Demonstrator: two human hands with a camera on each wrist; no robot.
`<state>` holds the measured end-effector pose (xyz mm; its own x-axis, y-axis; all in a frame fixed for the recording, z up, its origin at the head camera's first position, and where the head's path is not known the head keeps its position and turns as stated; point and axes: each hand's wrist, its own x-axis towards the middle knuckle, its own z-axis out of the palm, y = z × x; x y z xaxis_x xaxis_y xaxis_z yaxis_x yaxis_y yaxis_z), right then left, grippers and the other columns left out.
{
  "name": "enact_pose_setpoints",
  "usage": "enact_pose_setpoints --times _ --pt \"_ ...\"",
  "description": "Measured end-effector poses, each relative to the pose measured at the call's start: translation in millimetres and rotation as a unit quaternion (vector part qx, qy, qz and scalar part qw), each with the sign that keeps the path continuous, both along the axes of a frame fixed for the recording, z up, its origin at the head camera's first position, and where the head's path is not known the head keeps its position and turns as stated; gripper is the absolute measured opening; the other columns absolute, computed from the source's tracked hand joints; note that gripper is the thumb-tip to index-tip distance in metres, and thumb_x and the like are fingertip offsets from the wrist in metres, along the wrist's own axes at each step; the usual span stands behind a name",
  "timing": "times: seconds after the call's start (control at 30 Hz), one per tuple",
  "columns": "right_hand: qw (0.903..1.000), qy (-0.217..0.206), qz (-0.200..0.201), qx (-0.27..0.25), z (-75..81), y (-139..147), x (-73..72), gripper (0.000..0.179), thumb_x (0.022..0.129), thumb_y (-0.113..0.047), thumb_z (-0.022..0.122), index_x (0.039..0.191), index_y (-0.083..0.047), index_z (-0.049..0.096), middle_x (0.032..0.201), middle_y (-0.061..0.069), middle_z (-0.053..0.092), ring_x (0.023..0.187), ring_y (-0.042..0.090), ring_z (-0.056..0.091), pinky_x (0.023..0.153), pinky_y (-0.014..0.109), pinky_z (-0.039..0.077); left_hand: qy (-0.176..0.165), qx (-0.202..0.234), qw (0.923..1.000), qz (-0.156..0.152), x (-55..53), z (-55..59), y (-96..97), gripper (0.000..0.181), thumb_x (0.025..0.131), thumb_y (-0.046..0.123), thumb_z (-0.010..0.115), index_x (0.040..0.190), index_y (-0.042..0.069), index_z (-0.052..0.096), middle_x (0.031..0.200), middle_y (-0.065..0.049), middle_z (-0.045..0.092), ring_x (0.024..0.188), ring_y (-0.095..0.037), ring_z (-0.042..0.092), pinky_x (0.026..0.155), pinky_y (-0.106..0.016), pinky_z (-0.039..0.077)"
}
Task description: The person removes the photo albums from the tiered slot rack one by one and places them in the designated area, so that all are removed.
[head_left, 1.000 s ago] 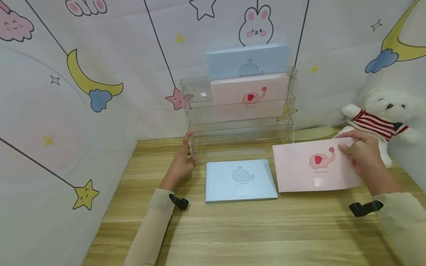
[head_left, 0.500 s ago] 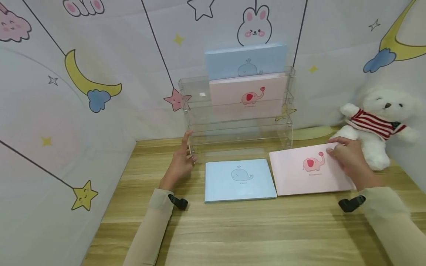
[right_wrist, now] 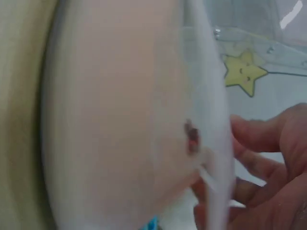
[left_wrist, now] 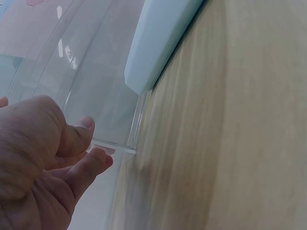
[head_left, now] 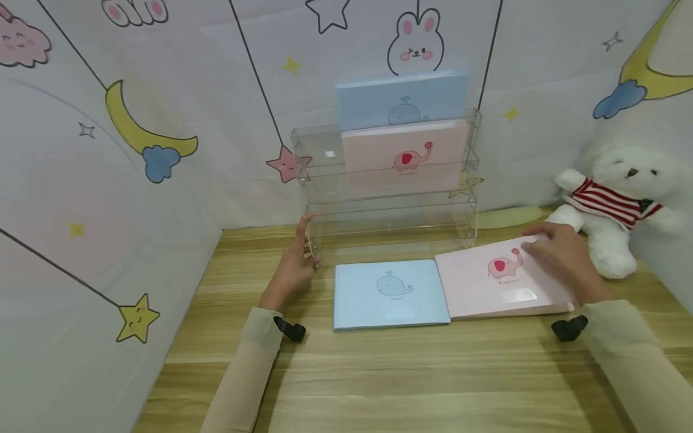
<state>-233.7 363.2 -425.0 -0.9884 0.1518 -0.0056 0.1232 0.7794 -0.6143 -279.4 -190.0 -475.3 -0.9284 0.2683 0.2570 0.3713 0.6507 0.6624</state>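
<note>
Past second: my right hand [head_left: 563, 255] lowered the pink elephant booklet [head_left: 468, 285], tilted it flatter, shifted it slightly left, away from the desk's [head_left: 390, 379] right edge.

Two hands, one left hand [head_left: 292, 269] and one right hand [head_left: 565, 260], with two sleeves [head_left: 243, 367] and two black wrist cameras [head_left: 569, 328]. Showing: two blue books [head_left: 392, 310] and two pink books [head_left: 468, 291], four in all, two of them inside one clear rack [head_left: 390, 222] and two outside. One counter [head_left: 411, 385], one teddy bear [head_left: 622, 198], one pale green flat piece [head_left: 510, 217]. Printed on the backdrop [head_left: 227, 174]: two yellow moons [head_left: 115, 111], two blue clouds [head_left: 161, 163], one pink cloud [head_left: 21, 49], one rabbit [head_left: 415, 45], two yellow stars [head_left: 139, 318], one pink star [head_left: 287, 163], one outlined star [head_left: 328, 15], three yellow sparkles [head_left: 292, 65], two outlined sparkles [head_left: 612, 41].
</note>
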Motion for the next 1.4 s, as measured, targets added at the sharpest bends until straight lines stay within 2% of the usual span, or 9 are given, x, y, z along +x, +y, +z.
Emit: enact_pose_setpoints --times 0.1,0.2,0.5,0.73,0.87,0.97,1.2,1.3,1.4 --pt "0.9998 0.005 -0.012 0.013 10.3 0.1 -0.2 0.051 0.110 -0.039 0.051 0.143 -0.001 0.062 0.154 0.041 0.047 0.136 0.063 0.044 0.101 0.073 0.038 -0.003 0.000 1.0000 0.001 -0.6 0.6 -0.4 0.108 0.094 -0.013 0.069 0.169 0.037 0.008 0.142 -0.041 0.058 0.126 -0.053 0.069 0.099 -0.064 0.061" --pt "0.9991 0.019 -0.037 -0.007 21.2 0.4 -0.4 0.062 0.113 -0.048 0.041 0.154 -0.003 0.053 0.160 0.040 0.042 0.144 0.066 0.036 0.109 0.084 0.032 -0.005 0.000 1.0000 0.002 -1.2 0.7 -0.1 0.108 0.094 -0.013 0.069 0.169 0.035 0.008 0.142 -0.042 0.058 0.126 -0.053 0.069 0.099 -0.064 0.061" --pt "0.9885 0.093 -0.030 -0.115 45.6 -9.5 -5.8 0.074 0.111 -0.059 0.041 0.164 -0.008 0.040 0.163 0.032 0.046 0.148 0.051 0.042 0.118 0.076 0.033 -0.014 0.000 0.9999 0.004 -1.9 -0.8 -1.0 0.109 0.095 -0.013 0.067 0.169 0.040 0.007 0.145 -0.042 0.055 0.129 -0.053 0.067 0.101 -0.064 0.060" --pt "0.9729 0.154 0.040 -0.168 62.8 -20.7 -12.0 0.060 0.111 -0.048 0.052 0.165 -0.024 0.040 0.163 0.017 0.049 0.128 -0.001 0.050 0.103 0.023 0.040 -0.011 -0.005 0.9999 0.005 -1.7 -1.6 -1.2 0.109 0.095 -0.012 0.068 0.169 0.039 0.007 0.149 -0.041 0.053 0.130 -0.053 0.067 0.101 -0.064 0.060" --pt "0.9608 0.179 0.076 -0.197 73.3 -28.9 -18.6 0.057 0.111 -0.039 0.056 0.165 -0.027 0.039 0.164 0.012 0.049 0.132 -0.001 0.048 0.095 0.012 0.039 -0.013 -0.005 0.9999 0.005 -1.6 -0.7 -0.9 0.109 0.095 -0.013 0.068 0.169 0.039 0.007 0.147 -0.041 0.055 0.129 -0.053 0.067 0.100 -0.063 0.060" --pt "0.9467 0.194 0.106 -0.234 79.7 -36.4 -23.0 0.057 0.111 -0.029 0.059 0.164 -0.025 0.040 0.162 0.007 0.052 0.135 0.004 0.049 0.096 0.010 0.041 -0.012 -0.004 0.9999 0.005 -1.4 -0.1 -0.8 0.109 0.095 -0.013 0.068 0.169 0.039 0.007 0.145 -0.040 0.056 0.128 -0.052 0.068 0.099 -0.063 0.061" --pt "0.8811 0.224 0.198 -0.366 88.8 -55.3 -30.5 0.061 0.104 -0.006 0.064 0.161 -0.016 0.045 0.158 0.003 0.056 0.141 0.015 0.049 0.101 0.012 0.046 -0.003 0.002 1.0000 -0.001 -2.0 -1.9 -1.4 0.111 0.094 -0.014 0.069 0.169 0.040 0.007 0.147 -0.042 0.053 0.129 -0.054 0.067 0.100 -0.063 0.060" --pt "0.8684 0.224 0.221 -0.383 92.3 -63.2 -33.7 0.062 0.103 -0.003 0.063 0.161 -0.015 0.045 0.157 0.003 0.057 0.143 0.018 0.048 0.103 0.013 0.046 -0.001 0.004 1.0000 -0.003 -2.1 -2.2 -1.7 0.109 0.094 -0.014 0.069 0.169 0.038 0.008 0.142 -0.043 0.056 0.127 -0.054 0.067 0.099 -0.064 0.060" --pt "0.8675 0.218 0.231 -0.383 97.1 -71.0 -36.3 0.063 0.103 -0.003 0.064 0.162 -0.015 0.044 0.159 0.006 0.055 0.146 0.021 0.046 0.104 0.014 0.045 -0.002 0.004 1.0000 -0.003 -2.3 -1.7 -1.9 0.108 0.094 -0.014 0.068 0.169 0.037 0.009 0.141 -0.043 0.056 0.127 -0.055 0.067 0.099 -0.064 0.060"
